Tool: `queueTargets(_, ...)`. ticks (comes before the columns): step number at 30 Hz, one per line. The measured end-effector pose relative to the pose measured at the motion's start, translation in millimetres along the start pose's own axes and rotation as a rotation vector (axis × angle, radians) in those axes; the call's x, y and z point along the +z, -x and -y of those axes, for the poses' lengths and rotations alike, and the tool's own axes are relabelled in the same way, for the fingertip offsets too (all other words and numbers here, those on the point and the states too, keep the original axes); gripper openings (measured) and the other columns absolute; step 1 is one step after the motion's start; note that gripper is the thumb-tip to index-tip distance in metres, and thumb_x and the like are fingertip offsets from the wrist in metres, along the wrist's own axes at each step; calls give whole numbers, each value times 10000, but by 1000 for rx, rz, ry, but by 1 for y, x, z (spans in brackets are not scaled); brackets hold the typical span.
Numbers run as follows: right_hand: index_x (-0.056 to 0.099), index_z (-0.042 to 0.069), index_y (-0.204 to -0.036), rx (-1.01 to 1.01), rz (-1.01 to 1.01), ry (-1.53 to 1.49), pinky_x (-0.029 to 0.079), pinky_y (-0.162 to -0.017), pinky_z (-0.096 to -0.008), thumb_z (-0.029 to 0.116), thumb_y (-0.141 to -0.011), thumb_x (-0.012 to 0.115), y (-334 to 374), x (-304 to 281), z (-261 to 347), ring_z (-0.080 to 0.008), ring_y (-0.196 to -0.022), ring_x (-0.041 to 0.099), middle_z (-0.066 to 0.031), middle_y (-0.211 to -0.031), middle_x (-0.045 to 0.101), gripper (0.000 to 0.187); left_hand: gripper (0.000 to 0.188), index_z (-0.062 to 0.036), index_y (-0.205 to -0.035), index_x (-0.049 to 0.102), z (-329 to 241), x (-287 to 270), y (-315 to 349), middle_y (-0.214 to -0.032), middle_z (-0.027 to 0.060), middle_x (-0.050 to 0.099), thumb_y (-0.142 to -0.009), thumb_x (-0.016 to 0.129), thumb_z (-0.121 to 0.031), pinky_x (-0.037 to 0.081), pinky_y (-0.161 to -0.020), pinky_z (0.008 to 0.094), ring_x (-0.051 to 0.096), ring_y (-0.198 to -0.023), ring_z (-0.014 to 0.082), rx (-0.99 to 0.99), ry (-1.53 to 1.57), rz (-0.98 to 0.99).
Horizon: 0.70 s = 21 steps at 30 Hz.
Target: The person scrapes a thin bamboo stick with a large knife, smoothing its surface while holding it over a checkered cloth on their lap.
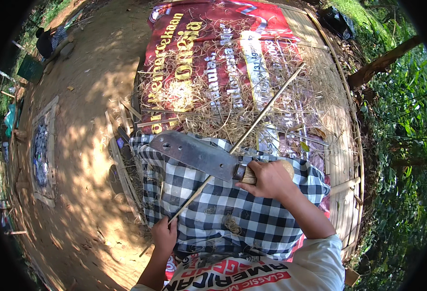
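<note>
My right hand (270, 179) is wrapped round the wooden handle of a broad cleaver (194, 154). Its dark blade, pierced by several holes, points left and lies across a long thin bamboo strip (267, 107). Lower down, my left hand (164, 234) grips that strip near its lower end. From there the strip slants up to the right, passing under the blade and out over the banner. A black-and-white checked cloth (199, 201) covers my lap beneath both hands, with a few curled shavings on it.
Ahead, a red printed banner (167, 58) strewn with curly shavings (194, 92) covers a bamboo platform (337, 121). Split bamboo pieces (121, 165) lean at its left edge. A framed patch (42, 150) lies on the dirt ground at left. A wooden post (385, 62) and greenery stand at right.
</note>
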State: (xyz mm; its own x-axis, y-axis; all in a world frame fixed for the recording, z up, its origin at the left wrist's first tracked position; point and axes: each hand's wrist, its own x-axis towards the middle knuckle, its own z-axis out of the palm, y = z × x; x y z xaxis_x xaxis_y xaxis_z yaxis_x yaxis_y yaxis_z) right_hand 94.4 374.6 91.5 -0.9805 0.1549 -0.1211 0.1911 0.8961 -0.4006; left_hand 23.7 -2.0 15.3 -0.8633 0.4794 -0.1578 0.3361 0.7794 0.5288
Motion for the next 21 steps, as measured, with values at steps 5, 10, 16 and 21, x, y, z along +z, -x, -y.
queueTargets(5, 561, 37, -776, -24, -1, -31, 482, -514, -437, 583, -808, 666, 0, 14, -2, -356, -543, 617, -135, -633, 622, 557, 273, -19, -783, 568, -2, 3, 2, -660, 197, 592, -891, 646, -258, 439, -562, 483, 603, -637, 417, -64, 12, 25)
queueTargets(10, 561, 36, -774, -40, 4, -63, 479, -513, -434, 570, -803, 677, 0, 19, -8, -352, -547, 617, -128, -643, 617, 548, 279, -22, -809, 556, -1, 3, 2, -655, 198, 592, -895, 640, -274, 438, -557, 488, 601, -631, 425, -59, -49, 64)
queueTargets(16, 547, 28, -776, -98, -3, -32, 465, -486, -427, 589, -820, 644, 7, 21, -13, -333, -528, 617, -126, -629, 613, 571, 282, -15, -814, 558, -4, -1, -1, -641, 207, 589, -896, 639, -272, 440, -555, 505, 597, -614, 435, -46, -112, 97)
queueTargets(21, 541, 32, -756, -90, -7, -26, 481, -501, -410, 598, -811, 650, 12, 31, -19, -326, -522, 613, -120, -622, 605, 579, 267, -12, -822, 575, -5, -4, -5, -632, 218, 593, -903, 633, -260, 449, -545, 505, 600, -609, 438, -40, -59, 115)
